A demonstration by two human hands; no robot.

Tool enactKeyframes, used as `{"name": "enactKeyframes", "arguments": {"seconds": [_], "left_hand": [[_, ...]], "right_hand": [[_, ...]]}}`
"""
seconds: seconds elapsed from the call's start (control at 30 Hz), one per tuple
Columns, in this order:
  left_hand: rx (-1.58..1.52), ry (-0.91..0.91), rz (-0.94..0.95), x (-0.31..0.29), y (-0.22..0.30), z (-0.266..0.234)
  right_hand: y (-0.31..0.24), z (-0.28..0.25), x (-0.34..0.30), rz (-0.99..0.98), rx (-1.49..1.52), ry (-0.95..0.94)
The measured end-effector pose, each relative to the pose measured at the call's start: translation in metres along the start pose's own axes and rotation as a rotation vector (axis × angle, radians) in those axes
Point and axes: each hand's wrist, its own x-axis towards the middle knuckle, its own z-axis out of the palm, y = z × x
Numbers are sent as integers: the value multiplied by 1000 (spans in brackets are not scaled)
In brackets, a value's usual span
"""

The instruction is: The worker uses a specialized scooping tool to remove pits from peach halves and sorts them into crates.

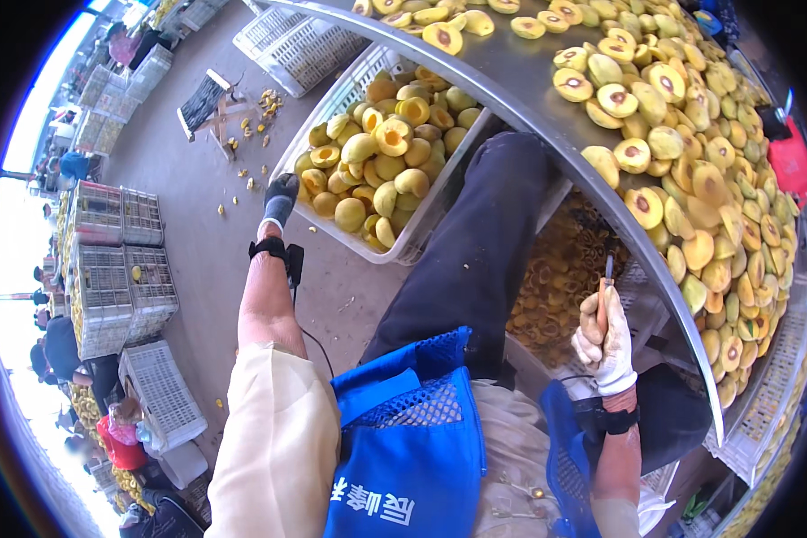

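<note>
Holding a tool (603, 303), the right hand (608, 345) is near the desk (511, 73); the left hand (281, 197), grip unclear, is at the crate (341, 236).

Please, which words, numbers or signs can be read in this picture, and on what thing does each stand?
Blue cloth apron with mesh panel: large white printed characters, which I do not copy out.
Stacked pale plastic lattice crates at the left: any marking is too small to read.
I make out no other text.
</note>
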Motion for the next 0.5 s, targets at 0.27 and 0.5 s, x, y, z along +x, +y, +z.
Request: {"name": "enactKeyframes", "arguments": {"seconds": [0.27, 0.5], "left_hand": [[547, -290, 316, -19, 13, -8], [591, -401, 165, 14, 4, 10]], "right_hand": [[6, 15, 26, 6, -70, 86], [20, 30, 29, 73, -190, 249]]}}
